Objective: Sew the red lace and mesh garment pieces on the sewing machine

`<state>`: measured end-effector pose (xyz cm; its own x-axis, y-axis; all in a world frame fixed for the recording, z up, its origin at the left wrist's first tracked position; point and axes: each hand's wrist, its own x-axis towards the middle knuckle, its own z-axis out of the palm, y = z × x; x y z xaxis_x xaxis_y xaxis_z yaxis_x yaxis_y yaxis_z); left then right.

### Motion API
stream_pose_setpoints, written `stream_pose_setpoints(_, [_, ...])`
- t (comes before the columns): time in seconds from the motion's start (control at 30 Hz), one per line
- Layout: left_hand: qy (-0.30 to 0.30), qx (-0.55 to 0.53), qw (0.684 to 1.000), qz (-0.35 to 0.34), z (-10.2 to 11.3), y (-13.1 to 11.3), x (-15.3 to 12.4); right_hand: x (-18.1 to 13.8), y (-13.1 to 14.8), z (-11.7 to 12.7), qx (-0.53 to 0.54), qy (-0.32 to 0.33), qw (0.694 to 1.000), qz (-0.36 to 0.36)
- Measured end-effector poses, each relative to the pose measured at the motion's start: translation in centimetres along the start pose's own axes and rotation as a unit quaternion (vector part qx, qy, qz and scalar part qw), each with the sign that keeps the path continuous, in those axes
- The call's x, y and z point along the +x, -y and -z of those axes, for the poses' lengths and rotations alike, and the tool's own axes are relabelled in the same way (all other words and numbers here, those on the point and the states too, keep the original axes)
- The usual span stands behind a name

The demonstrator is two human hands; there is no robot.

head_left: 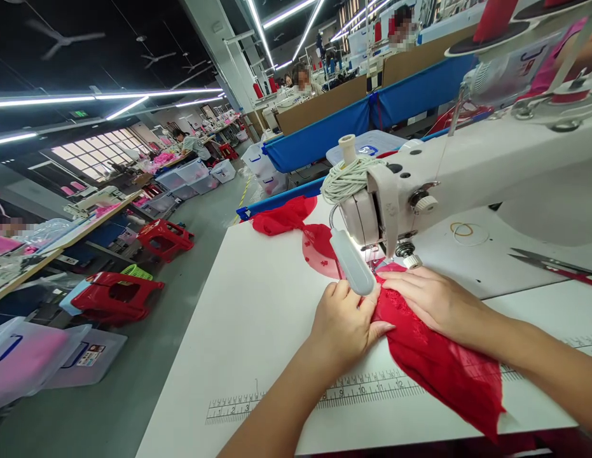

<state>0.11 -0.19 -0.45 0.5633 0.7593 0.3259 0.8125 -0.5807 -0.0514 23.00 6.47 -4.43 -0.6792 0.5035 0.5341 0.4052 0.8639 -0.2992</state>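
A piece of red sheer lace fabric [439, 362] lies under the needle area of a white sewing machine [467, 165] and trails toward the table's front edge. My left hand [346, 321] is closed on the fabric's left edge, its fingertips partly hidden behind a pale rounded paddle-shaped part [353, 264]. Flat on the lace, just right of the needle, rests my right hand [433, 299] with its fingers stretched out. Beyond the needle, more red sheer fabric [283, 216] spreads over the white tabletop [238, 305].
Scissors [557, 264] lie at the right, near a loose thread ring [467, 232]. A printed ruler [343, 394] runs along the front of the table. Red stools [117, 296] and plastic bins [86, 356] stand on the floor to the left. Other people sit at machines farther back.
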Motion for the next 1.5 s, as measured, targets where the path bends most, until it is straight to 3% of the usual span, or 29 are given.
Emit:
stream_pose_setpoints(0.37, [0.047, -0.002, 0.999, 0.001, 0.1, 0.9, -0.3, 0.0, 0.1, -0.1, -0.01, 0.0, 1.0, -0.008])
stream_pose_setpoints(1.4, [0.017, 0.022, 0.999, -0.019, 0.1, 1.9, -0.5, 0.8, 0.4, 0.4, -0.012, -0.015, 1.0, 0.017])
stream_pose_setpoints(1.5, [-0.013, 0.014, 0.999, -0.05, 0.7, 1.8, 0.1, 1.1, 0.8, 0.6, -0.003, -0.001, 1.0, 0.007])
